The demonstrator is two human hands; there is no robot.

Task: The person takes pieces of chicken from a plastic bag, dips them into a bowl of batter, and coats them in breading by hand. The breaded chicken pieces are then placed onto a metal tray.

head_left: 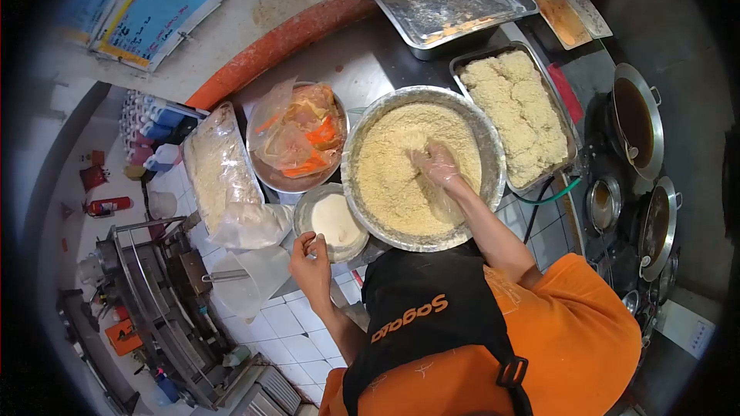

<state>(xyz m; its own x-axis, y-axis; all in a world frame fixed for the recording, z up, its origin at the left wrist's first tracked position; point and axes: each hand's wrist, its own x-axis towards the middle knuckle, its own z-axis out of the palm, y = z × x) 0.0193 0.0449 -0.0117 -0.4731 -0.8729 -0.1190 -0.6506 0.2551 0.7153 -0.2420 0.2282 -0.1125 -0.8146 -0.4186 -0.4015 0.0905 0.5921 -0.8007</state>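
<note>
My right hand [436,165] is down in the pale yellow crumbs [401,185] that fill a big round metal bowl [356,208]. Its fingers are partly sunk in the crumbs, so what they hold is hidden. Beside the small bowl of white batter [334,219], my left hand [311,256] is raised at the near left rim with its fingers curled. Nothing shows in it. Right of the big bowl stands a metal tray [572,160] heaped with crumb-covered pieces [512,115]. A round bowl with meat in plastic bags [304,131] lies to the left.
An empty-looking metal tray [451,0] is at the back. Far left lies a tray of flour under plastic [220,158], with a clear container [247,281] below it. Woks of dark liquid [638,119] stand at the right. A green hose [555,194] runs near the tray's corner.
</note>
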